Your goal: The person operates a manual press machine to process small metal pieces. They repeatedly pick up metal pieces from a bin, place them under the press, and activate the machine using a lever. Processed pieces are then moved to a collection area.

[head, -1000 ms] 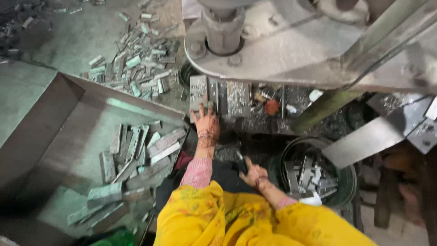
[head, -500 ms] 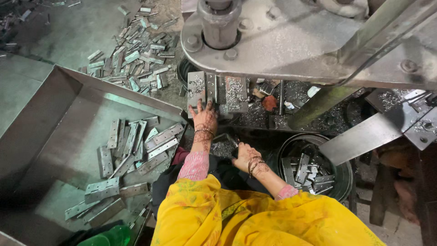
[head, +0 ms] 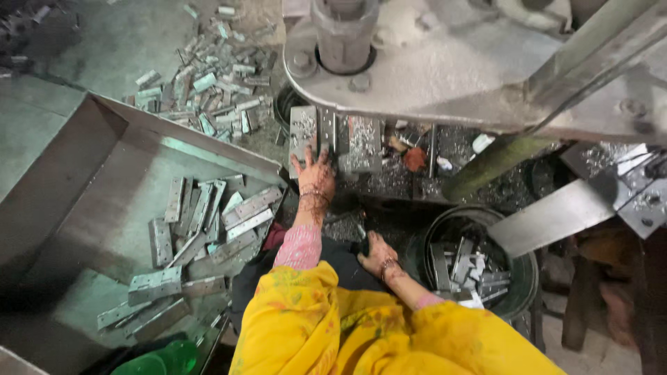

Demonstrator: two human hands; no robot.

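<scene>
My left hand (head: 313, 177) reaches forward onto the bed of a large grey press (head: 445, 62). Its fingers lie on a flat metal hinge plate (head: 326, 132) set between two other plates under the press head. My right hand (head: 379, 254) is lower, close to my lap, just left of a round dark bucket (head: 517, 274). Its fingers curl by a small dark piece (head: 361, 236), and the frame does not show whether they grip it. Both arms wear pink sleeves under a yellow garment (head: 361, 333).
A big sheet-metal tray (head: 76, 187) at my left holds several loose hinge plates (head: 229, 215). More plates lie heaped on the floor (head: 208, 83) beyond it. The bucket holds several plates. Metal bars (head: 563, 212) slant at the right. Scrap litters the press bed.
My left hand has stayed on the plate at the press. My right hand has drawn a little left, away from the bucket, toward the dark piece.
</scene>
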